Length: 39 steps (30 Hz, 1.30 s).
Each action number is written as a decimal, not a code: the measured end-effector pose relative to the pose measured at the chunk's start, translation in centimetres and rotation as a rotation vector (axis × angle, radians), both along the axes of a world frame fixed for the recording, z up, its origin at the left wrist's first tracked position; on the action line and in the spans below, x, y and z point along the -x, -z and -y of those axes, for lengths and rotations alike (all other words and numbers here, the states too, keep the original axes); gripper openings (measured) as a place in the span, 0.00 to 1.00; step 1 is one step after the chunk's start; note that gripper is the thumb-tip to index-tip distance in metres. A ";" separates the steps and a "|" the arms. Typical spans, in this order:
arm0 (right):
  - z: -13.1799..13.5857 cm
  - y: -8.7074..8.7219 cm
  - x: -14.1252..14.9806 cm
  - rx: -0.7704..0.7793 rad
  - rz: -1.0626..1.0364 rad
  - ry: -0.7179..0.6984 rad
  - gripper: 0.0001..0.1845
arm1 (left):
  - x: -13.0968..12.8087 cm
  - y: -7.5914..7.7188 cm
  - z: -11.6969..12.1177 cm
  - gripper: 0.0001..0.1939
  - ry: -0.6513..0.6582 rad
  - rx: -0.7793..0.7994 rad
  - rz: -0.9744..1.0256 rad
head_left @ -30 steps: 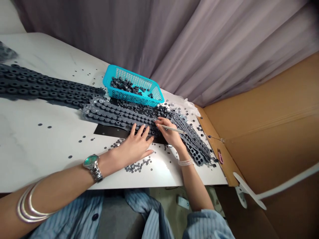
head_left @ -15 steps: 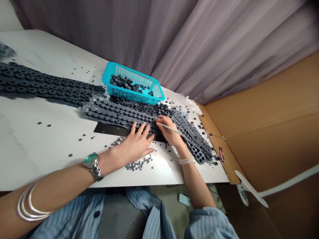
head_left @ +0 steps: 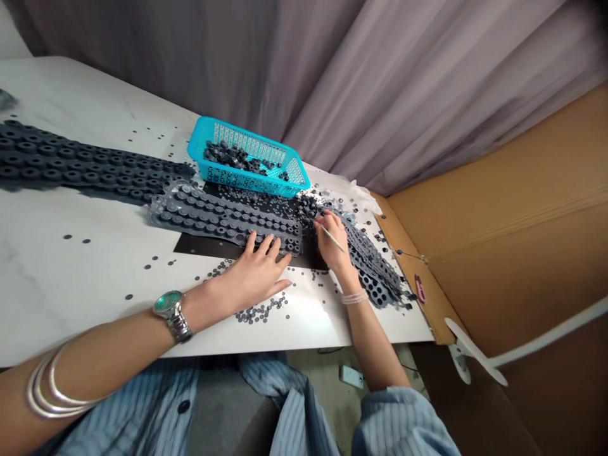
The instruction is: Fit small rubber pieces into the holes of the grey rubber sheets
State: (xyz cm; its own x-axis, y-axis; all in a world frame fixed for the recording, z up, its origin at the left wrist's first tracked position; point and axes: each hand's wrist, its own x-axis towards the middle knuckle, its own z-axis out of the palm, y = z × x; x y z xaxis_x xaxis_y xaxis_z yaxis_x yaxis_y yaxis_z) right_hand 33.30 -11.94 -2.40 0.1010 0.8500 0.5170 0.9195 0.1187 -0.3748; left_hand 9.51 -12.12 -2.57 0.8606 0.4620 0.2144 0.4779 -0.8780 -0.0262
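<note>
Inside the white bench's (head_left: 313,329) front edge, the left hand (head_left: 254,273) rests, fingers spread, on a grey studded sheet (head_left: 209,214); the curled right hand (head_left: 332,253) pinches a thin pale stick (head_left: 333,239).

White table (head_left: 109,272) and the articles resting on it.
A black mat (head_left: 202,248) lies flat, partly covered by a grey studded sheet (head_left: 204,212). Dark strips (head_left: 71,158) bearing rows of rings extend along the left; perforated sheets (head_left: 377,263) lie heaped at the right end. A blue basket (head_left: 254,183) stands near the far edge. Small discs (head_left: 259,311) lie scattered, many clustered toward the front edge. Crumpled whitish plastic (head_left: 363,197) occupies the far right corner.
</note>
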 end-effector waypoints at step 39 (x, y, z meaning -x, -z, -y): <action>-1.3 0.8 2.2 0.106 -0.087 -0.243 0.09 | -0.1 -0.1 0.1 0.28 -0.019 -0.006 -0.008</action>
State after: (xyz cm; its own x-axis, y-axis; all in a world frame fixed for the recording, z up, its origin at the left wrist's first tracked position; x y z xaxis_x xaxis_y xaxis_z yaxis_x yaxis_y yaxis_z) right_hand 31.10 -10.60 -3.23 -0.0724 0.9037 0.4219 0.8325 0.2877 -0.4734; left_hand 9.63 -12.23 -2.44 0.8533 0.4770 0.2107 0.4943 -0.8686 -0.0356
